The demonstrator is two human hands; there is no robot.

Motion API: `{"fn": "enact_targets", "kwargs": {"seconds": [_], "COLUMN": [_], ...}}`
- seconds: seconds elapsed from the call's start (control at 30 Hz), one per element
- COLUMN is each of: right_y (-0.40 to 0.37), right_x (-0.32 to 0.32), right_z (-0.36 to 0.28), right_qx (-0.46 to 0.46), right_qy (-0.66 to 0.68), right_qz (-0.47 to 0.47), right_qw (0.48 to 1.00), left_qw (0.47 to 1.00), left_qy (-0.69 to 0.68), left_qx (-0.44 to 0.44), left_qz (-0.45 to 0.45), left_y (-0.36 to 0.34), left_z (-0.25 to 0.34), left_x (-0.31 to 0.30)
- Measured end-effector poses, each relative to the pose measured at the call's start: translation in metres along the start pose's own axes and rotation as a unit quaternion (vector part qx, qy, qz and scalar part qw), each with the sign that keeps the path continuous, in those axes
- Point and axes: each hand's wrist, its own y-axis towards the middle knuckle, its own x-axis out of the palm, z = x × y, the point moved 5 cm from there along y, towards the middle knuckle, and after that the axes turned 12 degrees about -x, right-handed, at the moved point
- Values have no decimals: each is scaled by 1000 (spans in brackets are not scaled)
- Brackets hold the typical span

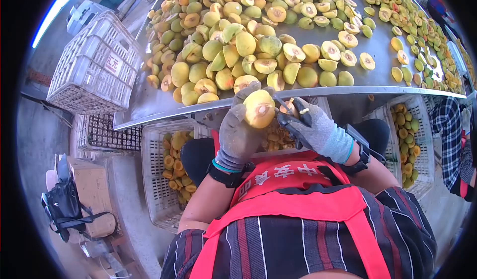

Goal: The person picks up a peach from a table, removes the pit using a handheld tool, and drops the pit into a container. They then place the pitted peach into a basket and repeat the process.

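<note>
My left hand (232, 132), in a worn grey glove, is closed around a yellow peach half (259, 110), its cut face with the brownish centre turned up towards me. Close beside it, my right hand (313, 130), gloved in grey with dark fingertips, grips a thin metal tool (282, 103) whose tip points at the fruit; its exact kind is hard to make out. A small orange-brown piece of fruit (290, 109) shows by the right fingers. Both hands are above my lap, just in front of the metal table's edge (338, 91).
Heaped peach halves (218, 45) cover much of the table, with more on the right. Beneath the table, a white crate (149, 174) at left and another crate (421, 167) at right hold fruit. A stacked white crate (97, 62) stands left; a person's checked sleeve (444, 139) shows far right.
</note>
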Motion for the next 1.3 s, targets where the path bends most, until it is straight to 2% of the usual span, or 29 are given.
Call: {"fn": "enact_targets", "kwargs": {"seconds": [0.07,0.13,0.2,0.33,0.5,0.57,0.6,0.63,0.67,0.7,0.77,0.8,0.83,0.87,0.9,0.93,0.97,1.0,1.03,1.07,1.1,1.13,1.17,1.2,1.23,1.27,1.3], "right_y": [4,4,6,8,12,10,10,9,4,2,6,8,5,5,7,9,14,7,4,7,7,9,15,11,8,18,5], "right_x": [2,7,11,20,28,36,42,49,48,49,42,42,41,41,40,36,35,39,42,41,41,46,51,57,55,47,52], "right_z": [5,9,6,10,6,2,12,20,7,8,-3,-7,-3,-7,-12,-19,-24,-23,-15,-10,-7,9,-5,-20,-21,-25,-18], "right_qx": [0,-4,12,-8,-75,-70,-1,68,245,247,23,-142,-141,-152,-165,-165,25,213,213,76,-61,-61,-248,-422,-421,-98,241], "right_qy": [-95,-106,-119,-58,-209,-223,-44,138,185,187,60,-63,-62,-78,-95,-94,-18,58,59,-9,-77,-77,-198,-310,-310,-115,96], "right_qz": [-7,-25,-56,-35,-14,-12,-6,1,-109,-107,-73,-31,-30,-40,-49,-48,-135,-216,-216,-147,-72,-71,-64,-54,-54,-157,-233], "right_qw": [995,994,991,998,975,972,999,988,945,945,995,987,988,984,980,981,990,951,951,986,993,993,946,850,851,976,937], "left_qw": [1000,998,993,986,979,976,973,973,976,978,982,985,983,993,993,998,1000,999,999,993,978,978,977,975,975,967,955], "left_qy": [-12,-27,27,104,107,112,117,118,109,100,80,123,166,92,94,59,21,35,35,118,199,199,197,193,193,206,218], "left_qx": [18,36,87,114,146,155,165,164,168,171,159,107,53,45,45,16,-13,-5,-5,14,33,32,51,71,70,124,179], "left_qz": [15,32,80,68,98,105,112,111,86,62,69,59,48,61,60,27,-5,3,3,28,52,51,65,78,79,85,90], "left_y": [0,-2,-4,-6,-4,-2,-1,-1,-2,-3,-3,1,4,4,5,5,3,2,3,4,5,4,3,4,4,4,3], "left_z": [-3,-3,7,8,6,3,3,3,3,4,8,9,6,5,7,6,4,6,7,10,11,10,10,10,5,4,6], "left_x": [-5,-8,-7,-4,-3,-7,-8,-6,-2,3,1,-3,-5,-5,-6,-6,-6,-4,-5,-6,-6,-5,-5,-5,-5,-6,-6]}}
